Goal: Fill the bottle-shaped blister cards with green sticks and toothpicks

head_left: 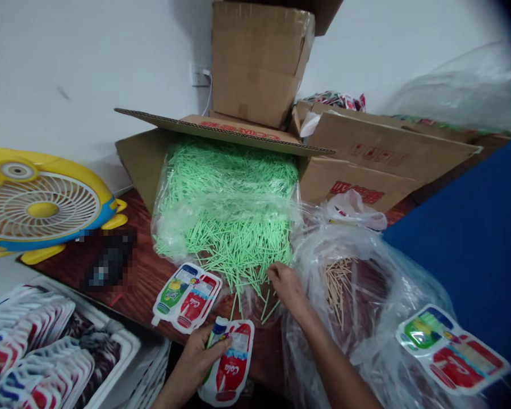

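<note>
My left hand [200, 355] grips a bottle-shaped snack packet [230, 366], red and white with a cola label, near the table's front edge. My right hand [286, 284] reaches forward with fingertips pinched at the near edge of a heap of thin green sticks [232, 227]. The sticks spill from a clear plastic bag lying inside a tipped open cardboard box [145, 153]. Another double packet [188, 295], green and red, lies flat on the brown table just left of my right hand.
A yellow table fan [38, 204] stands at the left. White trays of packets [46, 352] fill the lower left. A clear bag with tan sticks [338, 284] lies right of my arm. A further packet [451, 352] rests at lower right, with stacked boxes [259, 62] behind.
</note>
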`<action>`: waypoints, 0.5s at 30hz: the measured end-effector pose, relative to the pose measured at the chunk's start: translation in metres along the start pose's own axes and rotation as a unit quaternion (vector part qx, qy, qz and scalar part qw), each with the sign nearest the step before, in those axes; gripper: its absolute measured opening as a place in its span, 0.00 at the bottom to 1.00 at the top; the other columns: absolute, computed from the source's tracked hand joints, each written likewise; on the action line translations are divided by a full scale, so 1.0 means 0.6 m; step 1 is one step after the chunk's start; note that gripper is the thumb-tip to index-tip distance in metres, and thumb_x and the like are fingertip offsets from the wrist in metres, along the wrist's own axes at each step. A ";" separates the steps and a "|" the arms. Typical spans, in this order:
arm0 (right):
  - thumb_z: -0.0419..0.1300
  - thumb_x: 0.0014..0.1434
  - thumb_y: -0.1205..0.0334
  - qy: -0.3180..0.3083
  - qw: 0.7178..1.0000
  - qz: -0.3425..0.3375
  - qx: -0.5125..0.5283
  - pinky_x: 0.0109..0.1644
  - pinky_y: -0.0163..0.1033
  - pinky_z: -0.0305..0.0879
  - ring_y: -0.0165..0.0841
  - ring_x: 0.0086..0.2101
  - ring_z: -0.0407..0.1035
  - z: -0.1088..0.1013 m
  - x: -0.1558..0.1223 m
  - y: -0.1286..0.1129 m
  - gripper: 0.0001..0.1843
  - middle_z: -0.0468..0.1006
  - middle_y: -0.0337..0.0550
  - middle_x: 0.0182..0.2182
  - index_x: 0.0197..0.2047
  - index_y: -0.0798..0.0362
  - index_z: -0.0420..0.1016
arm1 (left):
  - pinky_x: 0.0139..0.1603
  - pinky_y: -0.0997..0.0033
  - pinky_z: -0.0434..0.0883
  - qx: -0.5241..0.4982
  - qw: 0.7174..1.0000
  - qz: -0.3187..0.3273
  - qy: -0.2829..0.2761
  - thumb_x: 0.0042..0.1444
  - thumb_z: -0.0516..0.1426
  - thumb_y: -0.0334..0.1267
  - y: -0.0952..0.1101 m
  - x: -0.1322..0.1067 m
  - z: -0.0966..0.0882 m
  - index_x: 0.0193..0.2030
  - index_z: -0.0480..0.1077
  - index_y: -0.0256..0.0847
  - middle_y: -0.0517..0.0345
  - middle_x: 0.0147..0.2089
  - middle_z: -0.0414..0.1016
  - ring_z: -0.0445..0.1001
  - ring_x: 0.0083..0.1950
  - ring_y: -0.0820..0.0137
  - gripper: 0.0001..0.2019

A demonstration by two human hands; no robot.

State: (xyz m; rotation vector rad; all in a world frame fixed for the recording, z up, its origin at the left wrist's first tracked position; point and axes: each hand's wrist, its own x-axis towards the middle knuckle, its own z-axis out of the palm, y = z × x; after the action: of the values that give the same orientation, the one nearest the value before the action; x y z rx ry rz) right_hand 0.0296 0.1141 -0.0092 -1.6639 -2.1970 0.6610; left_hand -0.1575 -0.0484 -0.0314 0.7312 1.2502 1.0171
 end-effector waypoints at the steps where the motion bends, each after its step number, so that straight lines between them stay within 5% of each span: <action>1: 0.52 0.61 0.61 0.013 0.999 0.019 -0.032 0.36 0.34 0.60 0.33 0.33 0.71 -0.003 0.012 0.003 0.10 0.77 0.44 0.32 0.36 0.55 0.73 | 0.29 0.74 0.65 -0.013 1.000 -0.005 -0.006 0.48 0.63 0.45 -0.004 0.000 -0.001 0.25 0.71 0.36 0.61 0.23 0.71 0.65 0.26 0.72 0.13; 6: 0.55 0.58 0.57 0.022 0.989 0.075 -0.122 0.39 0.41 0.61 0.42 0.39 0.72 0.010 0.041 -0.008 0.15 0.75 0.58 0.40 0.41 0.59 0.74 | 0.30 0.75 0.65 -0.030 1.000 0.007 0.004 0.49 0.64 0.44 -0.024 0.004 -0.009 0.27 0.72 0.35 0.60 0.25 0.72 0.66 0.27 0.72 0.13; 15: 0.51 0.58 0.68 0.006 0.976 0.135 -0.170 0.50 0.51 0.59 0.50 0.49 0.67 0.051 0.074 -0.032 0.16 0.71 0.65 0.47 0.46 0.64 0.74 | 0.29 0.75 0.65 -0.055 0.998 0.010 0.024 0.48 0.64 0.42 -0.041 0.011 -0.016 0.27 0.71 0.36 0.60 0.25 0.72 0.67 0.27 0.72 0.12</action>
State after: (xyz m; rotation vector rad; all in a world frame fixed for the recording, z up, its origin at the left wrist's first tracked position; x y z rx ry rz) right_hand -0.0140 0.1473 -0.0261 -2.1584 -2.1895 0.3462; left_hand -0.1618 -0.0528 -0.0580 0.6395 1.2194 1.1170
